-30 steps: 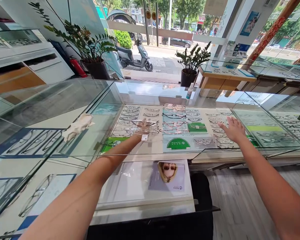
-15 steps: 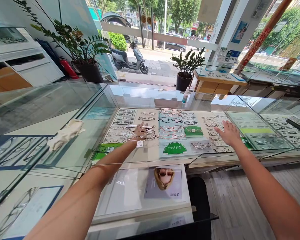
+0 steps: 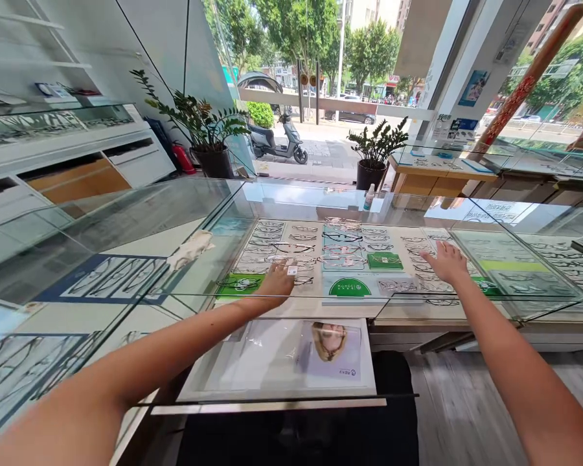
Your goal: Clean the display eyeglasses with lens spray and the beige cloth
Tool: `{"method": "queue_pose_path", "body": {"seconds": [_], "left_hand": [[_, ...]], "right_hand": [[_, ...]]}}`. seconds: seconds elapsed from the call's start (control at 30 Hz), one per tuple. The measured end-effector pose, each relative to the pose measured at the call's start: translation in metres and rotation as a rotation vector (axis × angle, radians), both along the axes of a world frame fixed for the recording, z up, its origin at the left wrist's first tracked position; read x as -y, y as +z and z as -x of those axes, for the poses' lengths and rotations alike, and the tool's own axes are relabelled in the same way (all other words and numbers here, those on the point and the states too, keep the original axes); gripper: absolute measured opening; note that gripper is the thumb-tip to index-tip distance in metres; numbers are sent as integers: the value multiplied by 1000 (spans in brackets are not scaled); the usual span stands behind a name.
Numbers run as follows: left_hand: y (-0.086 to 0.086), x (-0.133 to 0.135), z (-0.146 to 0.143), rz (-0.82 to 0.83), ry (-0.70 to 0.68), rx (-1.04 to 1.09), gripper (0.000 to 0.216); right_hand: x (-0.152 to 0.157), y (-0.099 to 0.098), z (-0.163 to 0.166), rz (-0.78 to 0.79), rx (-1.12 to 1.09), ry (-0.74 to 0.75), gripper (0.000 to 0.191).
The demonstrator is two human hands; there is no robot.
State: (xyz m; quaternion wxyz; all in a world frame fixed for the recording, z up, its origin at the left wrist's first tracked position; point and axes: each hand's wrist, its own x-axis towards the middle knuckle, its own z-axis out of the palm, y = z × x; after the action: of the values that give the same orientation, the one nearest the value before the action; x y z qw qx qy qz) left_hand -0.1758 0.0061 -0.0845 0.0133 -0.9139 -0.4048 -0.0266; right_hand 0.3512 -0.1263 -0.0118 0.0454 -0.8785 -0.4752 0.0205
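Observation:
My left hand point(image 3: 278, 282) is under the glass top of the display case, its fingers bent. A dark-rimmed pair of eyeglasses point(image 3: 304, 281) sticks out from its fingertips and appears held by them. Over the fingers shows a small white tag point(image 3: 292, 270). Just beyond, another pair of glasses with a dark upper rim point(image 3: 294, 247) overlaps the rows of frames. My right hand point(image 3: 447, 261) lies with spread fingers on the glass top, above more rows of spectacles point(image 3: 415, 241), and holds nothing.
A glass edge point(image 3: 320, 296) runs across the case front. Below it a white drawer point(image 3: 267, 362) stands pulled out. A crumpled cloth point(image 3: 192, 249) lies on the glass at left; a spray bottle point(image 3: 368, 197) stands at the back. Green cards point(image 3: 385, 261) sit among the frames.
My left hand has drawn back toward me, and a dark pair of eyeglasses now shows at its fingertips. My right hand stays spread on the glass. The view has shifted left.

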Motion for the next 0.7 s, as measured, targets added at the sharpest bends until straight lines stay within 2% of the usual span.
{"method": "queue_pose_path", "body": {"seconds": [0.07,0.23,0.33,0.43,0.5,0.57,0.63,0.7], "left_hand": [[12,28,10,15,-23,-43,53],[49,99,35,34,-227,-109,48],[78,139,44,61,-313,-137,48],[113,169,43,55,-408,-77,48],[139,177,38,32,-413,-35,50],[164,171,30,7,-385,-10,51],[185,154,20,-40,-344,0,52],[199,129,10,-121,-287,-2,52]], "right_hand": [[-1,-1,-2,-11,-1,6,112],[-4,-3,-3,-16,4,10,112],[-4,-4,-3,-13,5,7,112],[-4,-4,-3,-13,-3,2,113],[-5,-5,-4,-11,-11,2,114],[-5,-5,-4,-11,-20,-1,115],[-5,-5,-4,-16,-22,0,115],[-5,-5,-4,-28,-19,6,115]]}}
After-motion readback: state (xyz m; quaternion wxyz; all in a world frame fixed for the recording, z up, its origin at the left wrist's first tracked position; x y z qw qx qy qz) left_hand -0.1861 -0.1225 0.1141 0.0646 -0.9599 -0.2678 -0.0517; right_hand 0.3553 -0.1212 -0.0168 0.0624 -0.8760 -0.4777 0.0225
